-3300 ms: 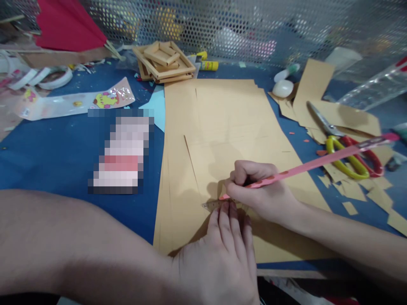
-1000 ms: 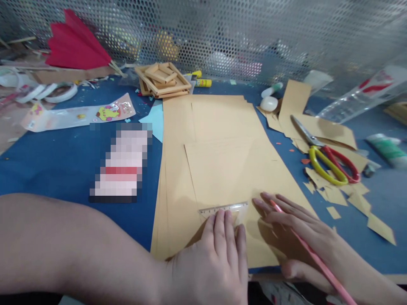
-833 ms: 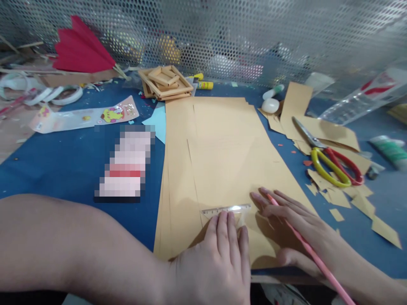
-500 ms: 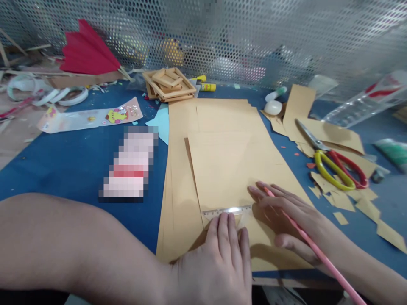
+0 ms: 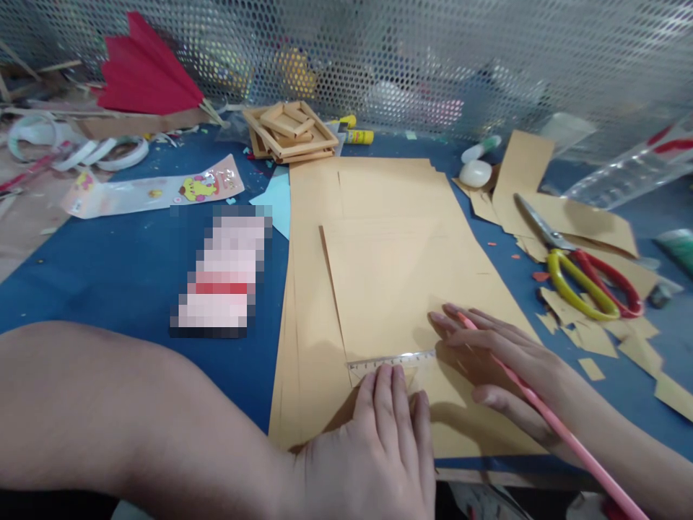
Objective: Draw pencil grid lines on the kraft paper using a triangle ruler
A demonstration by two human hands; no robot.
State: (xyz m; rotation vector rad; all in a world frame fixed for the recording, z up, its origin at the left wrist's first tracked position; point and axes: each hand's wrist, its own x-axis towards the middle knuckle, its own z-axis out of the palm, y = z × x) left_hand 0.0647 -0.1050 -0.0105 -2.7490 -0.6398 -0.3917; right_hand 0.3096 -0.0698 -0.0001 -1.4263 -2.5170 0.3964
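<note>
My left hand (image 5: 379, 440) lies flat with its fingers stretched out, pressing a clear triangular ruler (image 5: 390, 359) onto the brown paper. Most of the ruler is hidden under those fingers; its marked edge shows beyond them. A smaller brown sheet (image 5: 390, 282) lies under the ruler, on top of a larger stack of brown paper (image 5: 308, 195). My right hand (image 5: 503, 361) rests at the right end of the ruler, its fingertips on the paper. A pink pencil (image 5: 557, 419) is tucked between its fingers and slants back across the wrist.
Scissors (image 5: 582, 274) with yellow and red handles lie to the right among brown paper scraps (image 5: 595, 332). Wooden frames (image 5: 292, 133) and a glue stick (image 5: 360, 136) stand behind the paper. Leftward are a blurred-out pink object (image 5: 230, 267), a decorated plastic sleeve (image 5: 157, 191) and tape rolls (image 5: 122, 153).
The view has shifted slightly, so the table's things appear a little displaced. Both hands keep about the same place on the ruler and paper.
</note>
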